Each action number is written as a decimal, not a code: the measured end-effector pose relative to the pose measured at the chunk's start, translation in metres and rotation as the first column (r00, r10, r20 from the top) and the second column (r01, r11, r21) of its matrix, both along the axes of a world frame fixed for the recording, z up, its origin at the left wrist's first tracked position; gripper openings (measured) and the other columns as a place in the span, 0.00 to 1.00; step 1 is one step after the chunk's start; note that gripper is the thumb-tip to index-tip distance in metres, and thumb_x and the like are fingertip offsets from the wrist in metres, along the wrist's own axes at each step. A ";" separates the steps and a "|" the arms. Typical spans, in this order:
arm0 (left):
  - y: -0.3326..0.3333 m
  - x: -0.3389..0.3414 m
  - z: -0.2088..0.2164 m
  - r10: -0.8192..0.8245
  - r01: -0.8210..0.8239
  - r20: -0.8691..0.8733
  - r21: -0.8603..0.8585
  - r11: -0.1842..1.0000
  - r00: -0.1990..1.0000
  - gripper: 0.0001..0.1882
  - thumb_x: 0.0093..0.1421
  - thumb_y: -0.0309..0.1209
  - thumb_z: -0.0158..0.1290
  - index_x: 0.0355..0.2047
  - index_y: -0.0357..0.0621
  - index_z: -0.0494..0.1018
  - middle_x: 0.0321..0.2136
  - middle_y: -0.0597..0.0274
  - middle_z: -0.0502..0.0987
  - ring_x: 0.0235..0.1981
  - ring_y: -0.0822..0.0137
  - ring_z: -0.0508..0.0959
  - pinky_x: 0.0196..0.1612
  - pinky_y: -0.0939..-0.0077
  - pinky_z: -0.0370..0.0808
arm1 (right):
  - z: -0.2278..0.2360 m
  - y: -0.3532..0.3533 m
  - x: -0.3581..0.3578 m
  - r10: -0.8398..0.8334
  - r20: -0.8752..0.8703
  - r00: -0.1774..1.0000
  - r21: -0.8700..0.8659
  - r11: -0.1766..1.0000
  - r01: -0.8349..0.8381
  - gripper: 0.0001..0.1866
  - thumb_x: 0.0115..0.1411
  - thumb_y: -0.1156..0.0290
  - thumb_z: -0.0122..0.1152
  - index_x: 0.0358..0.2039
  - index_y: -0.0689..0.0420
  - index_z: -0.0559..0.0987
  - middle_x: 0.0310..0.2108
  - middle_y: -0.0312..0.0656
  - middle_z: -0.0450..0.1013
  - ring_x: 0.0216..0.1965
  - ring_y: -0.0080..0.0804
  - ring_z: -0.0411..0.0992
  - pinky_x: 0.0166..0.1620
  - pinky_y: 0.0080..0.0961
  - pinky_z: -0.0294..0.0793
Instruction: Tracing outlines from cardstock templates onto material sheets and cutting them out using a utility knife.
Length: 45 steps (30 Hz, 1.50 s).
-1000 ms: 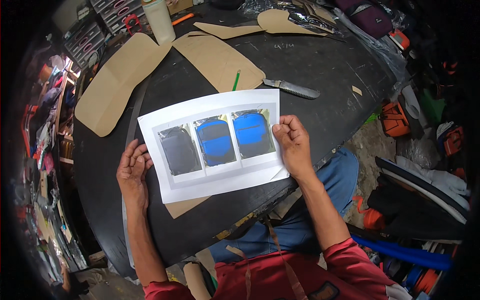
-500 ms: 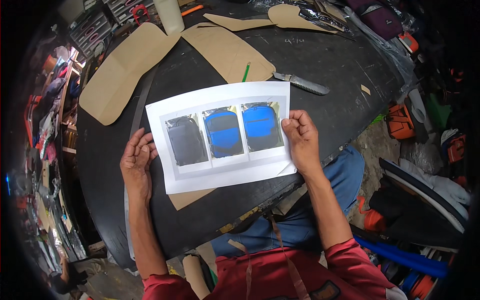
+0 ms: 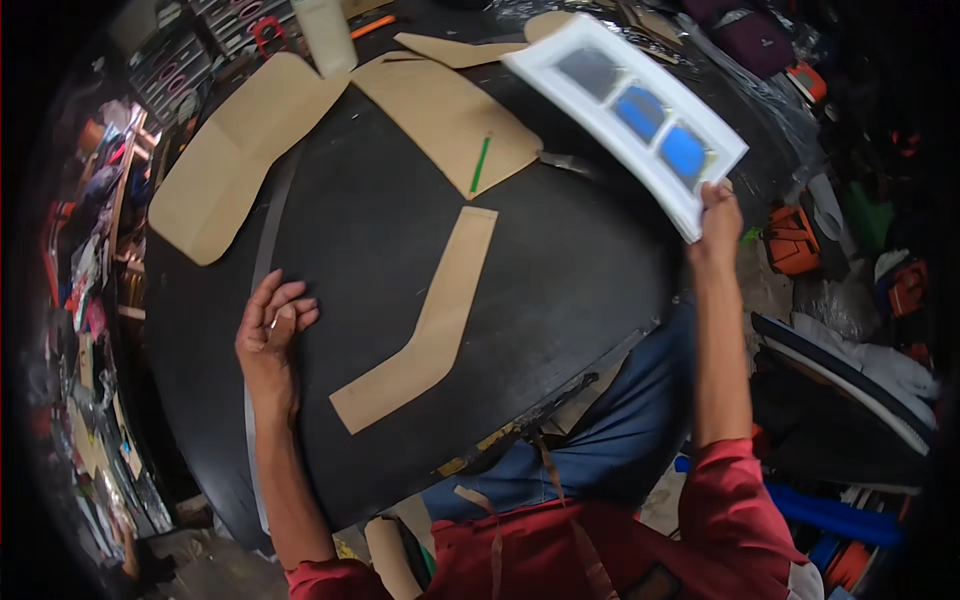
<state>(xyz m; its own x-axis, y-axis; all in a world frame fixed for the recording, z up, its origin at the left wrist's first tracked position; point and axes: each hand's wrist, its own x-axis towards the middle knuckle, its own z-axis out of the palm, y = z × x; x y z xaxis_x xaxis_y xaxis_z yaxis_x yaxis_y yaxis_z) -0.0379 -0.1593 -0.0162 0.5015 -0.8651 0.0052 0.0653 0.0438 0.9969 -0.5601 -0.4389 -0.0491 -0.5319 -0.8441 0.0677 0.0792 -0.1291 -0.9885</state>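
My right hand grips a printed sheet by its near corner, holding it up and tilted over the right side of the table. Three pictures of blue and dark bags show on the paper, blurred by motion. My left hand is at the table's left part with loosely bent fingers apart and nothing in them, close to a long metal ruler. Between my hands lies a bent strip of brown cardboard. A green pencil rests on a larger cardboard pattern beyond it.
A knife lies partly hidden under the raised sheet. At the far left of the dark table is a wide curved cardboard piece, near a pale bottle. More cardboard and clear plastic lie along the far edge.
My left hand has let go of the sheet, and my right hand has swung it up and to the right. The bent cardboard strip beneath is now uncovered.
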 end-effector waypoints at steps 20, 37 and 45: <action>0.001 -0.021 0.001 -0.052 0.012 0.332 0.121 0.993 0.942 0.22 0.70 0.22 0.62 0.64 0.38 0.77 0.51 0.62 0.84 0.48 0.75 0.83 0.57 0.79 0.79 | 0.033 0.042 0.163 0.050 -0.964 0.262 -0.137 0.750 -0.647 0.29 0.64 0.82 0.56 0.66 0.51 0.78 0.64 0.50 0.75 0.67 0.54 0.69 0.70 0.49 0.66; 0.019 -0.050 0.032 -0.463 0.385 0.823 0.331 0.861 0.329 0.42 0.42 0.46 0.79 0.58 0.44 0.83 0.68 0.58 0.70 0.71 0.49 0.65 0.72 0.51 0.62 | 0.013 0.001 0.220 -0.017 -0.999 -0.038 0.018 0.660 -0.751 0.09 0.71 0.71 0.60 0.48 0.52 0.84 0.55 0.39 0.80 0.68 0.52 0.68 0.68 0.58 0.61; 0.020 -0.047 0.037 -0.487 0.350 0.801 0.371 0.860 0.349 0.42 0.41 0.48 0.79 0.58 0.48 0.84 0.69 0.64 0.70 0.71 0.54 0.64 0.72 0.56 0.62 | 0.045 0.017 0.219 0.139 -0.960 0.245 -0.055 0.762 -0.645 0.08 0.77 0.69 0.55 0.48 0.58 0.78 0.40 0.53 0.80 0.47 0.54 0.79 0.61 0.51 0.66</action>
